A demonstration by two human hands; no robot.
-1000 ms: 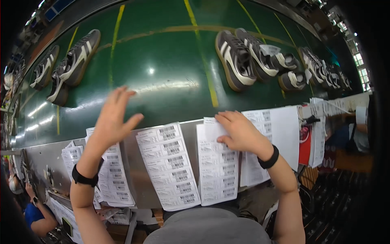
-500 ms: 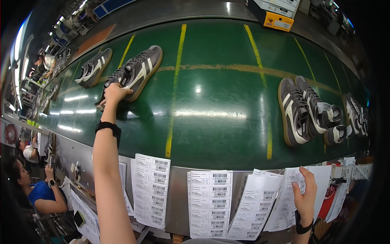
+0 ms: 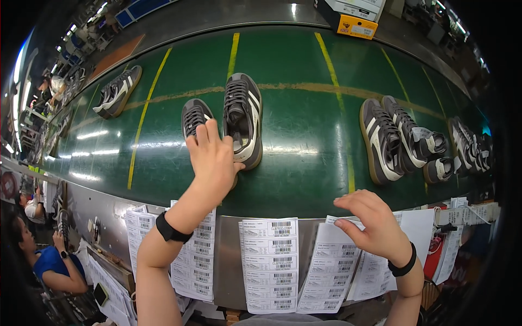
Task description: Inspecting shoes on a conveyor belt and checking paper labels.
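My left hand [image 3: 213, 163] is closed over the heel end of a dark grey sneaker [image 3: 194, 115] with a gum sole. The hand hides much of that shoe, and the thumb reaches toward its mate. This second sneaker [image 3: 243, 117], with white stripes, stands upright just to the right, toe pointing away from me. Over the belt's near edge my right hand [image 3: 372, 224] hovers open, thumb and fingers apart, holding nothing. Beneath and beside it lie printed label sheets [image 3: 337, 263] with barcodes. Another label strip [image 3: 272, 266] hangs nearer the middle.
A green conveyor belt [image 3: 288, 190] with yellow lines runs across. More grey sneakers [image 3: 380, 141] stand at the right, and one sneaker [image 3: 118, 91] is at the far left. Shoe boxes [image 3: 356, 24] are at the back. A co-worker [image 3: 51, 261] in blue sits at the left.
My left hand and the pair of sneakers have come right and nearer; the two shoes now stand apart with toes pointing away. My right hand has moved left and up from the label sheets.
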